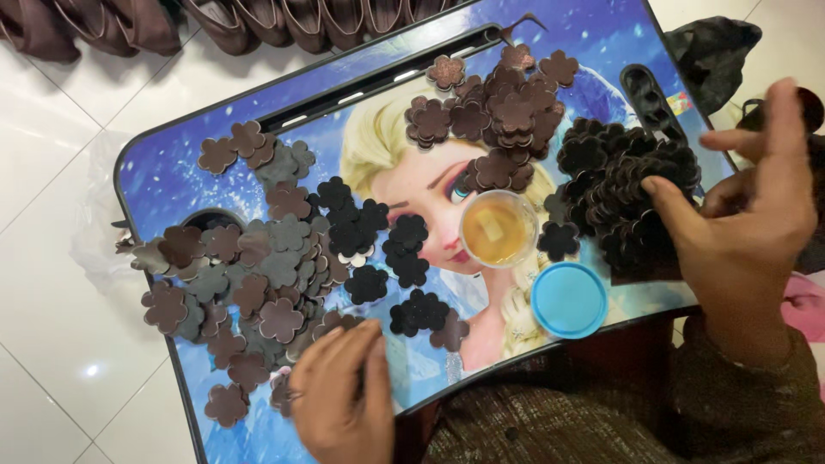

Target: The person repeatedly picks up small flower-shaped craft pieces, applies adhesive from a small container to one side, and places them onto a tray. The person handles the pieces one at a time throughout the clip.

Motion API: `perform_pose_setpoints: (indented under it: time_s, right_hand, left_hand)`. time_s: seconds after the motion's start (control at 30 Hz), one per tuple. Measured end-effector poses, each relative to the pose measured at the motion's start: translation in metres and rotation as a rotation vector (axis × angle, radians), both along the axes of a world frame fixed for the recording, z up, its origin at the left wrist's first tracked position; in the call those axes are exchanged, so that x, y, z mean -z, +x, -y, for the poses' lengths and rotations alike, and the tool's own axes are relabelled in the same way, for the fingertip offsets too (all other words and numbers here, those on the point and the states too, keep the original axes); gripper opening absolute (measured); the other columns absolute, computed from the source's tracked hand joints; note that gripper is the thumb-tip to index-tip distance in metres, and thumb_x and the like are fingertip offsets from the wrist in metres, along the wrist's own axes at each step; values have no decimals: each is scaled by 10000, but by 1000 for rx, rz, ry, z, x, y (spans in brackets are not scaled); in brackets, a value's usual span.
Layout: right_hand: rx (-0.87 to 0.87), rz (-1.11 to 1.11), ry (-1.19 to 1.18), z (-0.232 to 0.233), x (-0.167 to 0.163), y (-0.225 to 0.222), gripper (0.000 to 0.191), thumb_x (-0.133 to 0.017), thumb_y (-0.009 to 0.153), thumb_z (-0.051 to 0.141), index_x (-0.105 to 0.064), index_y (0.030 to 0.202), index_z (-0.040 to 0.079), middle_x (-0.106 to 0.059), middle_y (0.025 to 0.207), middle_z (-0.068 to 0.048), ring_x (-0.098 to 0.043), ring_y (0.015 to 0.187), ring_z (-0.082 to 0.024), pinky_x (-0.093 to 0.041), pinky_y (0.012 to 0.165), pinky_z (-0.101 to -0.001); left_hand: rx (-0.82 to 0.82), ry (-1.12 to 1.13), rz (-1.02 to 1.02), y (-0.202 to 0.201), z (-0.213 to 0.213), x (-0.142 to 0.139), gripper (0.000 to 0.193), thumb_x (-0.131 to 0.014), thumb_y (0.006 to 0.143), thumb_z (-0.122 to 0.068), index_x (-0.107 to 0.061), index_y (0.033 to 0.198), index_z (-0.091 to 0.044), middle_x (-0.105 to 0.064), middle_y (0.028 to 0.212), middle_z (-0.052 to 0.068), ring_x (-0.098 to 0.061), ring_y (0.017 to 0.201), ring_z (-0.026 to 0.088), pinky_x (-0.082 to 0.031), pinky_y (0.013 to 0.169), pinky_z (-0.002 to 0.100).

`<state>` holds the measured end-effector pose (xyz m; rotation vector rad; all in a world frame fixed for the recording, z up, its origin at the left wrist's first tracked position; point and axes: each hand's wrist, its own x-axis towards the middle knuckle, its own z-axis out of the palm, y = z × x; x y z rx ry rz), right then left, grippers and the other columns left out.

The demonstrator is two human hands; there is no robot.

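Observation:
A small lap table [172,163] with a blue cartoon picture lies across my lap. Brown, grey and black flower-shaped cutouts cover it. My left hand [344,395] rests flat near the front edge, fingertips on brown flower pieces [335,322]. My right hand [748,219] hovers at the right side, its fingers touching a heap of black flower pieces [614,176]. A mixed brown and grey pile [249,275] spreads on the left. More brown pieces [498,112] lie at the back.
A small clear cup of amber liquid [498,228] stands mid-table, its round blue lid [569,299] beside it. White floor tiles [51,283] surround the table. Dark fabric [112,26] lies at the back, and a dark bag [713,51] sits at the top right.

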<state>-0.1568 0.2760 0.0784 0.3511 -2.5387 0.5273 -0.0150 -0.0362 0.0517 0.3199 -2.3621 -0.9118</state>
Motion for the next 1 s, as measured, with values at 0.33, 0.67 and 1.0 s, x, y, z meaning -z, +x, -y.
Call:
perform_pose_setpoints:
  time_s: [0.33, 0.67, 1.0]
  right_hand:
    - [-107, -63, 5, 26, -31, 8, 686, -835, 856, -7, -510, 1452, -109, -680, 1183, -246, -624, 669, -208, -489, 528, -287]
    - [-309, 183, -161, 76, -34, 26, 474, -824, 804, 113, -697, 1257, 64, -674, 1296, -148, -688, 1126, -252, -561, 919, -336]
    - [-349, 289, -257, 72, -30, 32, 446, -794, 805, 108, -697, 1239, 72, -672, 1289, -129, -698, 1130, -237, -568, 914, -327]
  left_hand:
    - [104, -191, 40, -34, -18, -19, 215, -792, 864, -108, -765, 1076, -79, -734, 1112, 69, -650, 1102, 284, -489, 995, 398]
    - [-6, -349, 175, -67, 14, -33, 299, -749, 895, -175, -730, 1155, -30, -712, 1206, 123, -602, 1178, 350, -467, 1000, 457]
    - [97, -312, 189, -79, 23, -43, 375, -729, 881, -223, -709, 1183, -1, -718, 1199, 161, -624, 1154, 376, -488, 983, 453]
